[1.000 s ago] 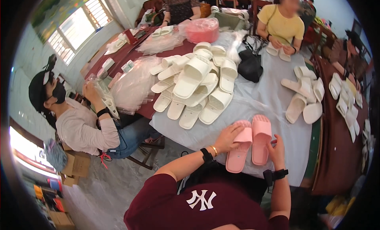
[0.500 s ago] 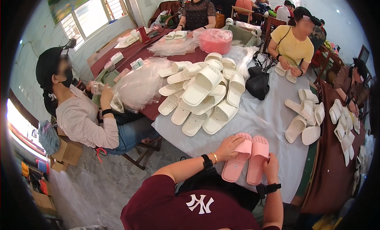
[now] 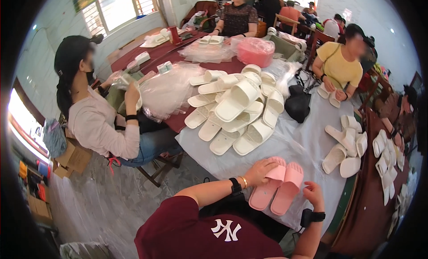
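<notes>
Two pink slide slippers lie side by side at the table's near edge, soles down and toes pointing away from me. My left hand [image 3: 260, 172] grips the left pink slipper [image 3: 263, 197] at its strap, fingers over the top. The right pink slipper [image 3: 283, 198] touches its partner. Just beside it, my right hand [image 3: 314, 195] is off the slipper, holding nothing, with a finger stretched out and the others loosely bent. Beyond my hands rises a heap of white slippers [image 3: 236, 103].
More white slippers [image 3: 350, 143] lie to the right on the plastic-covered table [image 3: 307, 152]. Clear plastic bags [image 3: 165, 89], a black bag [image 3: 298, 103] and a pink bundle [image 3: 255, 51] lie farther back. Co-workers sit left, at the far side and right, some handling slippers.
My right hand has let go of the right pink slipper and moved slightly right. The slippers have turned a little, and the whole view has shifted.
</notes>
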`<state>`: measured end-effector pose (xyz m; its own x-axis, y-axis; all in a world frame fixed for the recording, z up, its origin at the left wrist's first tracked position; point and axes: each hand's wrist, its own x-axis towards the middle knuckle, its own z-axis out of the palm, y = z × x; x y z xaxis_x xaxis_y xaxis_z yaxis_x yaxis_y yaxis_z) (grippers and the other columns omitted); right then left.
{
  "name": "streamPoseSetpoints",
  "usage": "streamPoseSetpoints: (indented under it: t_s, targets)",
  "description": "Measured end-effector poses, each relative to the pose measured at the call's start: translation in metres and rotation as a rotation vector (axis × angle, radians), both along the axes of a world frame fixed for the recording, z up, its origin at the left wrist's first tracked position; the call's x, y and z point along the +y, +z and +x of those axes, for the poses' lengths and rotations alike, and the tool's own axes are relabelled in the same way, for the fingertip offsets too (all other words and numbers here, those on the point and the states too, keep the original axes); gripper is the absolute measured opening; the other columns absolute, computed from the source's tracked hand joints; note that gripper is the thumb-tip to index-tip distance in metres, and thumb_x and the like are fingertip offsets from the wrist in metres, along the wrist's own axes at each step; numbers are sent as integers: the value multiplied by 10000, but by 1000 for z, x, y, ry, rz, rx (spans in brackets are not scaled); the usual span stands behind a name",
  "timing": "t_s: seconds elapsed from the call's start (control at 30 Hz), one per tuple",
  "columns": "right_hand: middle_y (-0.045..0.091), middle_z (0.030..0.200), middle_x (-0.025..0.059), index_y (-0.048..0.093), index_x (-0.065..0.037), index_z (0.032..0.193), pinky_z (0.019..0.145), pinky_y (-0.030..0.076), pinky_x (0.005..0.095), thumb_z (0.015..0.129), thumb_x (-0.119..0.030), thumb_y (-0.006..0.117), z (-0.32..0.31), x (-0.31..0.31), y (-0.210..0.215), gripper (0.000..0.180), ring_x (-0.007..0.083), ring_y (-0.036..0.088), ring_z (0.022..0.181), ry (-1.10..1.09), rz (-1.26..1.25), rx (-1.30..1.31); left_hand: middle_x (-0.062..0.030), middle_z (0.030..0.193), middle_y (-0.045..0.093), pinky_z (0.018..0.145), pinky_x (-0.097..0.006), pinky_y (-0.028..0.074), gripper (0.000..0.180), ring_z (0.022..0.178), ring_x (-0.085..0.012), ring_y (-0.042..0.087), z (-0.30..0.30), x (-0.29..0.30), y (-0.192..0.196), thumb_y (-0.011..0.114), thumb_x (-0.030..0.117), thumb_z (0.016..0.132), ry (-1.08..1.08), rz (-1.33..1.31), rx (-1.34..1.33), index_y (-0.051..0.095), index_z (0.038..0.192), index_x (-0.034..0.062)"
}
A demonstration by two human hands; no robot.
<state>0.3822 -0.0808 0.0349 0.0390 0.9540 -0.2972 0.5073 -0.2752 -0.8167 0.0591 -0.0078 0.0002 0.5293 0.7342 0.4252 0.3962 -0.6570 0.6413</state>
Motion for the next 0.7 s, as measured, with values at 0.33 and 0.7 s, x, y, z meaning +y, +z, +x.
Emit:
streamPoseSetpoints:
  t_s: [0.33,0.7]
  targets:
    - [588,989,170,596,-18,1026,792,467,415,762,-81,609,27,46,-24,272,357,579,902,-264,574,-754,-173,1347,461,1048,-434,342,720,1256,-341,419,0,-2,8,708,136,614,13,7,7,490,1297,64]
    - [604,833,148,652,-40,791,708,467,425,752,-89,639,7,41,-8,64,343,590,800,-294,494,-736,-193,1306,487,1011,-427,365,577,1224,-351,440,9,53,45,605,418,836,-142,-136,127,494,1269,53]
